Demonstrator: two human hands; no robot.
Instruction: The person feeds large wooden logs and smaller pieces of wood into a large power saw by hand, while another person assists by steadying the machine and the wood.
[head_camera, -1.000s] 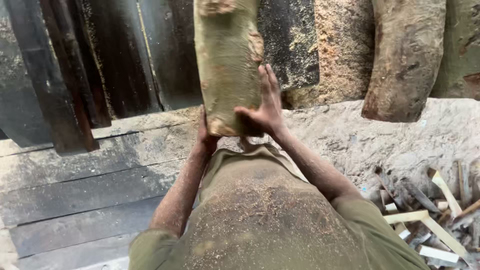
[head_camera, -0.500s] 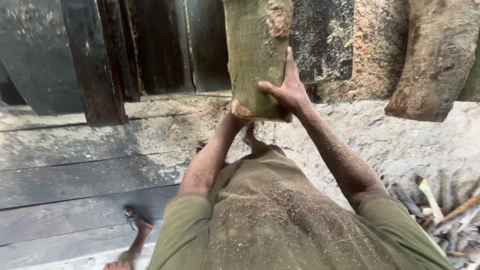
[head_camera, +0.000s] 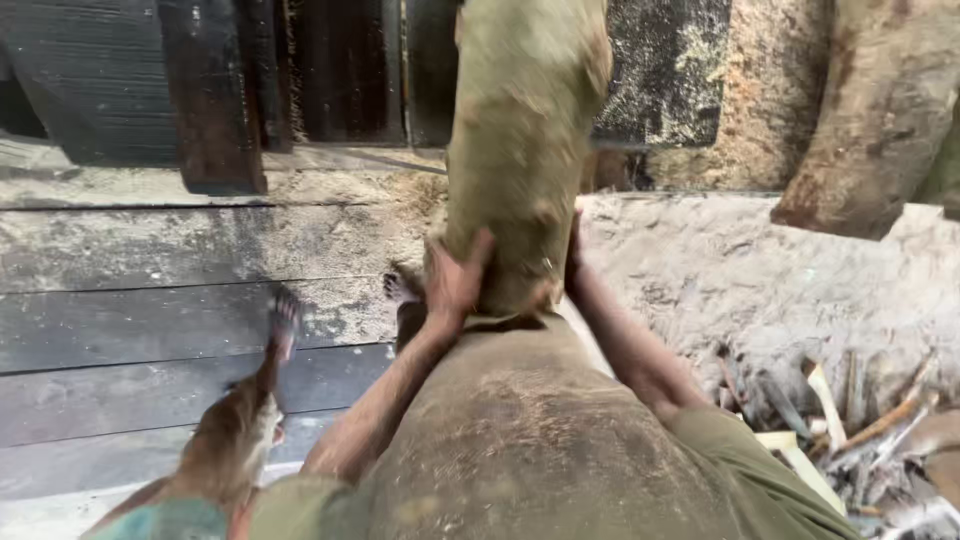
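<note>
Plank floor (head_camera: 150, 290): grey, weathered boards, dusted with sawdust, across the left half.

Sawdust bed (head_camera: 760, 270): pale, to the right of the planks.

Log (head_camera: 520, 150): 1 thick, greenish-brown, upright at centre, its lower end against the person's dust-coated shirt (head_camera: 520, 440).

Second log (head_camera: 880, 120): leaning at upper right, well apart.

Wood offcuts (head_camera: 830, 430): heap at lower right.

Left hand (head_camera: 455, 285): fingers spread, clasping the log's lower left side.

Right hand (head_camera: 575, 250): mostly hidden behind the log's lower right edge; grip cannot be told.

Bare foot (head_camera: 285, 318): on the planks, left of the log.
</note>
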